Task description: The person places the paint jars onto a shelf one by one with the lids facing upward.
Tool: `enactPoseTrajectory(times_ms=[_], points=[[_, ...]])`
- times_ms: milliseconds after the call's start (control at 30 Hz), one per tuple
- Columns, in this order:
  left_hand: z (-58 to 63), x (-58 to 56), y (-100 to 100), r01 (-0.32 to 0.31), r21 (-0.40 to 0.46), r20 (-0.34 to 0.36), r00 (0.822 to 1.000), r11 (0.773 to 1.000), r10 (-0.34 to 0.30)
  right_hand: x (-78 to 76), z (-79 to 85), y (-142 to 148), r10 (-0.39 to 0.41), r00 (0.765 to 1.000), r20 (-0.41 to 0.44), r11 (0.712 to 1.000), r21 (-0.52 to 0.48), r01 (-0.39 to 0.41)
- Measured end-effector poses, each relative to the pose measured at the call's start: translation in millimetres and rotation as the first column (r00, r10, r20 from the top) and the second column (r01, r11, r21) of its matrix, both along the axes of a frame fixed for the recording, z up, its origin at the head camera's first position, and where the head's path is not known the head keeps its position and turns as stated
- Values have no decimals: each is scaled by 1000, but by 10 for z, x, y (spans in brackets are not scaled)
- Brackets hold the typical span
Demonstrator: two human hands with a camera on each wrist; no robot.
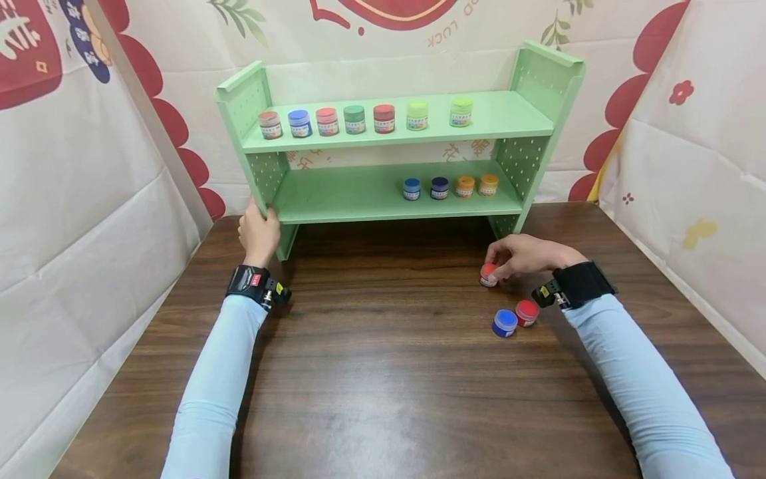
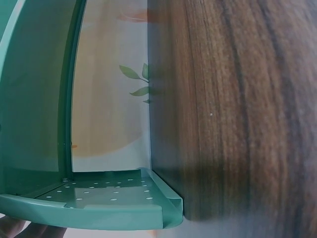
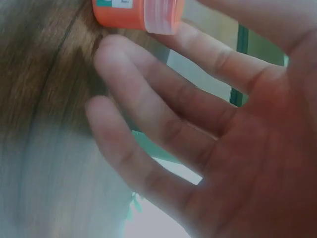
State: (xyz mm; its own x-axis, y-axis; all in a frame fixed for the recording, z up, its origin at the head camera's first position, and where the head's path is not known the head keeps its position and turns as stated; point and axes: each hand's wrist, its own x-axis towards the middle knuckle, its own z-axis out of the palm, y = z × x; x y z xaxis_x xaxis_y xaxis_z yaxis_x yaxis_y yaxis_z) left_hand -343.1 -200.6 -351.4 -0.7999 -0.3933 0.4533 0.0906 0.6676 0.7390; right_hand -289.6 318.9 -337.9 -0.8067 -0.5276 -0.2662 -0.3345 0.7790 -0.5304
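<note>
My left hand (image 1: 260, 236) grips the lower left side panel of a green two-tier shelf (image 1: 383, 218). In the left wrist view only dark fingertips (image 2: 47, 231) show beside the panel's edge. My right hand (image 1: 529, 254) pinches a small orange-red paint jar (image 1: 488, 276) between thumb and forefinger, low over the table in front of the shelf's right end. The right wrist view shows that jar (image 3: 124, 14) tilted sideways in the picture, its clear-rimmed lid to the right; the other fingers are spread loosely. Nearer me stand a blue jar (image 1: 505, 322) and a red jar (image 1: 526, 313), close together.
On the upper tier stands a row of several jars, among them a dark green jar (image 1: 354, 120). The lower tier holds several more toward its right, including an orange jar (image 1: 465, 187). Printed cloth (image 1: 389, 73) hangs behind and beside the brown wooden table (image 1: 371, 372).
</note>
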Motion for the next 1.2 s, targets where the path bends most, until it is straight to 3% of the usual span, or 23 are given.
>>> enactPoseTrajectory(times_ms=[367, 833, 1033, 1200], points=[[3, -1, -1, 0, -4, 1, 1000, 1000, 0, -24, -14, 18, 60, 997, -50, 997, -37, -62], [5, 6, 0, 7, 3, 1, 1000, 1000, -7, -5, -14, 22, 17, 1000, -10, 997, -81, -17], [-11, 29, -6, 7, 0, -1, 1000, 1000, -7, -10, -8, -16, 31, 998, -58, 998, -57, -34], [20, 25, 0, 4, -5, 7, 1000, 1000, -4, 19, 120, -122, 59, 990, -126, 995, -72, -68]])
